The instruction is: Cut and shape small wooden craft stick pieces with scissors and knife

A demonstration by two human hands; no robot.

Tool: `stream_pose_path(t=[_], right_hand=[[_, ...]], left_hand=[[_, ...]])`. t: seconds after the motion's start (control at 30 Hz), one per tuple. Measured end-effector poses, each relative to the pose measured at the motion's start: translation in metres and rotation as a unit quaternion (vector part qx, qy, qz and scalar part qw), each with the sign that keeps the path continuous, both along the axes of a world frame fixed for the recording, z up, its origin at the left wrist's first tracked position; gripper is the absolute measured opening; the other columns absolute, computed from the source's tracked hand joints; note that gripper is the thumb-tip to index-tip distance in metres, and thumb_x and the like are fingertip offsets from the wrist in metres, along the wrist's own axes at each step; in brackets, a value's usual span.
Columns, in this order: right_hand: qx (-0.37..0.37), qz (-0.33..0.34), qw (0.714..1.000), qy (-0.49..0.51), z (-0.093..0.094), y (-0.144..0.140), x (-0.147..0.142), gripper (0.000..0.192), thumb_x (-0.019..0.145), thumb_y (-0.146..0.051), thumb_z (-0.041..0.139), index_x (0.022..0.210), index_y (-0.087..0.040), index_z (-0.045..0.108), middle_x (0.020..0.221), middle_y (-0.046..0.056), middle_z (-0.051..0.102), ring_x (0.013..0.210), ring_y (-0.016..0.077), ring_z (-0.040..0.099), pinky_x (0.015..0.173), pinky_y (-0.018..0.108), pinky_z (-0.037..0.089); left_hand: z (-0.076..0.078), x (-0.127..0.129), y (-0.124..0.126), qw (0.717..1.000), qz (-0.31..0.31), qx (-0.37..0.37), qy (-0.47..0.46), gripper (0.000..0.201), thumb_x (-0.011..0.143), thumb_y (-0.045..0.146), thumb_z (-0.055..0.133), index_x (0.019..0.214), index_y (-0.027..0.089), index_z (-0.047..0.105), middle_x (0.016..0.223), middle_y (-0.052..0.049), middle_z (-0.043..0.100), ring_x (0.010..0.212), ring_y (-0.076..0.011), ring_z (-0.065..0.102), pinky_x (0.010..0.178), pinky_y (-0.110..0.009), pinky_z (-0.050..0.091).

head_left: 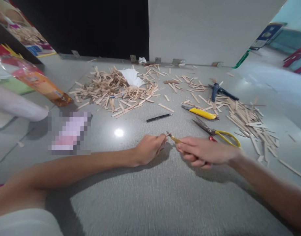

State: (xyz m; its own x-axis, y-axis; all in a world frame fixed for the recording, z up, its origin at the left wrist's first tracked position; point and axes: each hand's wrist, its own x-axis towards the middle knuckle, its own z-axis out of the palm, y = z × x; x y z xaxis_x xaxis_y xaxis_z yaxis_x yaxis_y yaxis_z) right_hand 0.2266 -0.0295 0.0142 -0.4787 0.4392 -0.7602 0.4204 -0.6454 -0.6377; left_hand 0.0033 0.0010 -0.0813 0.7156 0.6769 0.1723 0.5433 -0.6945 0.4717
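My left hand (149, 149) is closed in a pinch on a small wooden stick (168, 134), only its end showing past the fingertips. My right hand (204, 152) wraps around a slim yellow cutter knife (174, 139). Its narrow dark tip points left and meets or nearly meets the stick; most of the handle is hidden in the fist. Just beyond both hands lies a black pen (159, 117). A yellow utility knife (202, 113) and open scissors with yellow handles (220, 132) rest beyond my right hand, with a small red object (212, 139) beside the scissors.
A large heap of wooden sticks (108, 87) with white paper (132, 77) lies at the back; more sticks (251, 121) spread right, near a dark blue tool (215, 91). A bottle (39, 80) and a pixelated pinkish object (70, 132) are left. Another person's arm (17, 101) rests there.
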Motion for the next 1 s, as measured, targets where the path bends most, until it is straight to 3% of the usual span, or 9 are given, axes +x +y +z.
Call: stream_pose_path(t=[0.1,0.3,0.4,0.53,0.67,0.77,0.83,0.93,1.0], right_hand=[[-0.022,0.024,0.999,0.003,0.003,0.006,0.004,0.038,0.113,-0.045,0.056,0.083,-0.026,0.043,0.062,-0.013,0.034,0.042,0.0047,0.019,0.035,0.014,0.015],[0.102,-0.14,0.984,0.044,-0.039,-0.027,-0.033,0.036,0.116,-0.05,0.043,0.088,-0.029,0.035,0.06,-0.014,0.033,0.041,0.0068,0.021,0.035,0.014,0.023],[0.062,-0.088,0.992,0.059,-0.03,-0.016,-0.019,0.036,0.115,-0.051,0.046,0.088,-0.028,0.04,0.06,-0.014,0.032,0.043,0.0067,0.019,0.036,0.014,0.024],[-0.023,0.039,0.998,0.048,-0.007,0.01,0.008,0.04,0.109,-0.051,0.063,0.084,-0.026,0.043,0.061,-0.013,0.032,0.043,0.0048,0.016,0.035,0.013,0.016],[0.04,-0.09,0.995,0.032,-0.028,-0.008,-0.019,0.039,0.114,-0.053,0.048,0.085,-0.028,0.039,0.059,-0.013,0.032,0.042,0.0067,0.021,0.036,0.015,0.022],[0.09,-0.136,0.986,0.019,-0.046,-0.029,-0.045,0.039,0.115,-0.052,0.044,0.086,-0.029,0.031,0.061,-0.013,0.031,0.043,0.0083,0.026,0.037,0.016,0.028],[0.11,-0.143,0.984,0.014,-0.044,-0.031,-0.047,0.037,0.114,-0.051,0.047,0.087,-0.029,0.034,0.061,-0.012,0.033,0.044,0.0082,0.026,0.038,0.017,0.026],[0.089,-0.092,0.992,0.015,-0.026,-0.017,-0.028,0.034,0.116,-0.045,0.041,0.087,-0.027,0.04,0.062,-0.012,0.034,0.045,0.0085,0.024,0.04,0.019,0.025],[0.121,-0.003,0.992,-0.032,-0.012,-0.007,-0.015,0.032,0.115,-0.042,0.038,0.087,-0.027,0.042,0.065,-0.01,0.035,0.048,0.01,0.028,0.044,0.021,0.029]], left_hand=[[0.0,0.001,0.0,1.0,0.002,0.012,0.009,0.031,0.112,0.023,0.031,0.096,0.019,0.058,0.062,0.001,0.06,0.047,-0.015,0.051,0.05,-0.026,0.03],[-0.005,0.0,0.003,0.999,0.019,0.027,0.018,0.032,0.112,0.023,0.032,0.096,0.018,0.059,0.063,0.0,0.063,0.047,-0.0163,0.055,0.049,-0.026,0.033],[-0.003,0.0,0.003,0.999,0.012,0.03,0.014,0.033,0.113,0.022,0.032,0.096,0.018,0.059,0.063,0.0,0.063,0.048,-0.0156,0.055,0.05,-0.026,0.034],[0.001,0.0,0.002,1.0,-0.002,0.029,0.007,0.033,0.114,0.024,0.033,0.096,0.018,0.06,0.065,0.001,0.064,0.05,-0.0149,0.056,0.051,-0.024,0.035],[-0.004,0.001,0.002,1.0,0.013,0.023,0.005,0.035,0.113,0.025,0.032,0.094,0.018,0.06,0.062,0.0,0.062,0.048,-0.0151,0.053,0.05,-0.025,0.033],[-0.007,0.001,0.003,1.0,0.021,0.017,0.001,0.038,0.114,0.027,0.03,0.093,0.018,0.061,0.06,0.0,0.059,0.047,-0.0157,0.05,0.05,-0.026,0.03],[-0.006,0.0,0.003,1.0,0.02,0.011,-0.005,0.039,0.114,0.029,0.03,0.093,0.018,0.061,0.061,0.001,0.059,0.047,-0.0155,0.049,0.05,-0.026,0.029],[-0.003,0.0,0.004,1.0,0.017,-0.003,-0.022,0.039,0.115,0.032,0.031,0.093,0.019,0.06,0.06,0.002,0.058,0.047,-0.0148,0.05,0.051,-0.025,0.032],[-0.001,0.001,0.004,0.999,0.02,-0.012,-0.038,0.04,0.116,0.035,0.031,0.094,0.019,0.061,0.061,0.002,0.058,0.048,-0.0151,0.052,0.052,-0.025,0.035]])
